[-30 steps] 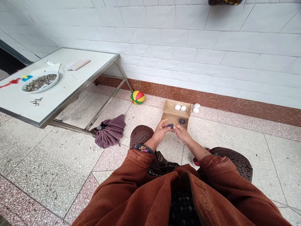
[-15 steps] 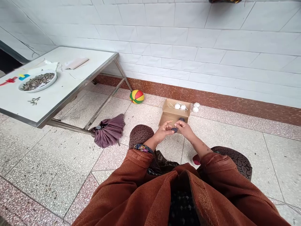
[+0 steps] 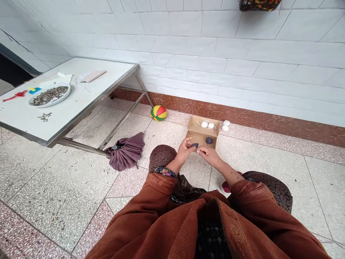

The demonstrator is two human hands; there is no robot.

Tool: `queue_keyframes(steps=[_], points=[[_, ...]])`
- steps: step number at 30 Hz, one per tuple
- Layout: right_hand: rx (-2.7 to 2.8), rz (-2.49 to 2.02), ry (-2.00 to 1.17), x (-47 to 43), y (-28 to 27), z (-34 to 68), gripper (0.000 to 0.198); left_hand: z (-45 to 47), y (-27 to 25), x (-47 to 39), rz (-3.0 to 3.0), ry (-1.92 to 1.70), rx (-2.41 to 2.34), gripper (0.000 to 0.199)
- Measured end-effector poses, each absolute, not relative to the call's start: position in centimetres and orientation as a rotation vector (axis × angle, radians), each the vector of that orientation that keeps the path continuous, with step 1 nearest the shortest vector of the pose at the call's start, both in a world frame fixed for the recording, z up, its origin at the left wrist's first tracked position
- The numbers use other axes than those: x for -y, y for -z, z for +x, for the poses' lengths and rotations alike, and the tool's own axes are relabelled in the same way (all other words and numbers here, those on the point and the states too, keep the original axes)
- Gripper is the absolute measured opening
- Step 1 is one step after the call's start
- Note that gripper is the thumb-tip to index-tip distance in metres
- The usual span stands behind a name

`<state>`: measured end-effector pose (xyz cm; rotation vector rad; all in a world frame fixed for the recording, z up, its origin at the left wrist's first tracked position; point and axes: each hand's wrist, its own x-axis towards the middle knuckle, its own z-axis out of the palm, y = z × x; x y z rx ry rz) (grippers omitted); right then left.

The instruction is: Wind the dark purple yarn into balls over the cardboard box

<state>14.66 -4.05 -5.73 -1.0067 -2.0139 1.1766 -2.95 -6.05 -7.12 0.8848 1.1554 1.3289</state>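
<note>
A small dark blue ball of yarn [image 3: 194, 145] is held in the fingers of my left hand [image 3: 184, 151], just in front of the cardboard box. My right hand [image 3: 208, 155] is closed in a pinch at the near right side of this ball, on its yarn; the strand itself is too fine to make out. In the open cardboard box [image 3: 198, 138] lies a second dark blue yarn ball [image 3: 209, 140]. White yarn balls [image 3: 205, 123] with loose strands rest on the box's raised back flap.
More white balls [image 3: 225, 125] stand on the floor beside the box. A striped ball [image 3: 159, 113] lies near the wall. To the left, a folded purple umbrella [image 3: 126, 151] rests by the leg of a white table [image 3: 88, 94], which bears a plate of seeds [image 3: 51, 96].
Both hands have shifted slightly left with the yarn ball, and the right fingers have moved down along it. The second dark blue ball in the box now shows fully.
</note>
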Motion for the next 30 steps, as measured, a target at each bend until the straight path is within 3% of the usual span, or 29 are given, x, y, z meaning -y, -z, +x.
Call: queue_keyframes(steps=[8, 14, 19, 24, 30], points=[[1.931, -1.066, -1.047, 2.4, 5.6, 15.6, 0.019, -2.5, 7.1, 6.5, 1.102, -1.089, -0.954, 0.071], [1.814, -1.252, -1.206, 2.7, 7.1, 15.1, 0.020, -2.6, 6.7, 6.7, 0.907, -1.214, -0.885, 0.067], [1.982, -1.060, -1.237, 4.0, 6.8, 14.4, 0.022, -2.9, 6.8, 6.3, 0.877, -1.317, -1.066, 0.064], [1.945, -0.984, -1.183, 3.6, 5.0, 14.8, 0.021, -2.8, 7.1, 6.1, 1.052, -1.236, -1.222, 0.061], [1.862, -1.081, -1.091, 2.8, 4.6, 15.1, 0.022, -2.3, 6.9, 6.8, 1.110, -1.112, -0.959, 0.062]])
